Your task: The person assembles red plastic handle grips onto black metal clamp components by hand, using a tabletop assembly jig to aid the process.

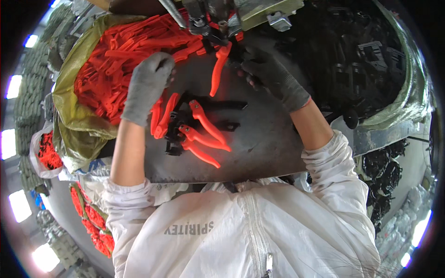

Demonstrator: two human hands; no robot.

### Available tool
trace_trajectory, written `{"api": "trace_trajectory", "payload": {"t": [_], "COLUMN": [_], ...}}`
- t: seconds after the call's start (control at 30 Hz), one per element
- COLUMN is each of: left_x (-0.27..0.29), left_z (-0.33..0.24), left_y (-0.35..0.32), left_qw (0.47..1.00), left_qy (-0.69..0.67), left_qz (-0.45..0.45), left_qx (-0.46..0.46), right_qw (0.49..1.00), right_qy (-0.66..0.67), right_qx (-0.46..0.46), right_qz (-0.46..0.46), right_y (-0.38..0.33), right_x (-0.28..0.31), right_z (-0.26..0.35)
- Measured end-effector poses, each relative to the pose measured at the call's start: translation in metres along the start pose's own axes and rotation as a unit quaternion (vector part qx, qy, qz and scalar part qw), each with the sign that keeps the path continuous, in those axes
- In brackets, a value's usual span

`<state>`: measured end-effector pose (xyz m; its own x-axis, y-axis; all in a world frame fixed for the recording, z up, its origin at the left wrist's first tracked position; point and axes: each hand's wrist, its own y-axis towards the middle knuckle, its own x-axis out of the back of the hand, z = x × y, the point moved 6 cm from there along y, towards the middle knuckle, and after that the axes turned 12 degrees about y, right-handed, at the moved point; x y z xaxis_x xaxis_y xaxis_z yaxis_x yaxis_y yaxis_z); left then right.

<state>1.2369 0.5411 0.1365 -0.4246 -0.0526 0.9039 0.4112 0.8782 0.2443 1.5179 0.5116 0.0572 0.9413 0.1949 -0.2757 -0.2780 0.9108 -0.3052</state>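
A sack of loose orange handle grips (109, 60) sits at ten o'clock, still heaped full, so by my reckoning most of the fitting remains. On the steel worktable (259, 143) a small cluster of finished orange-handled tools (197, 132) lies at centre. The left hand (147, 85), gloved and cupped with fingers together, rests at the sack's edge. The right hand (273, 78) pinches the orange handle (218, 69) at the press (218, 23), long axis twelve to six, free end pointing down.
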Motion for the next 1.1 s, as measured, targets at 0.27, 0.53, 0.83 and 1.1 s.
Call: {"api": "trace_trajectory", "payload": {"t": [0.27, 0.53, 0.83, 1.1], "left_x": [-0.020, 0.016, 0.017, -0.063], "left_z": [0.027, 0.036, -0.074, -0.092], "left_y": [-0.088, -0.072, -0.028, -0.022], "left_qw": [0.910, 0.893, 0.861, 0.872], "left_qy": [0.304, -0.257, -0.419, -0.422], "left_qz": [0.269, 0.204, 0.161, 0.132], "left_qx": [0.081, 0.308, 0.240, 0.210], "right_qw": [0.993, 0.995, 0.999, 0.809], "right_qy": [-0.086, -0.102, 0.048, -0.521], "right_qx": [0.077, 0.004, -0.017, 0.267], "right_qz": [0.001, 0.011, -0.008, -0.057], "right_y": [-0.011, -0.020, -0.026, -0.089], "right_x": [-0.011, -0.014, -0.013, -0.011], "right_z": [0.027, 0.030, 0.011, 0.061]}}
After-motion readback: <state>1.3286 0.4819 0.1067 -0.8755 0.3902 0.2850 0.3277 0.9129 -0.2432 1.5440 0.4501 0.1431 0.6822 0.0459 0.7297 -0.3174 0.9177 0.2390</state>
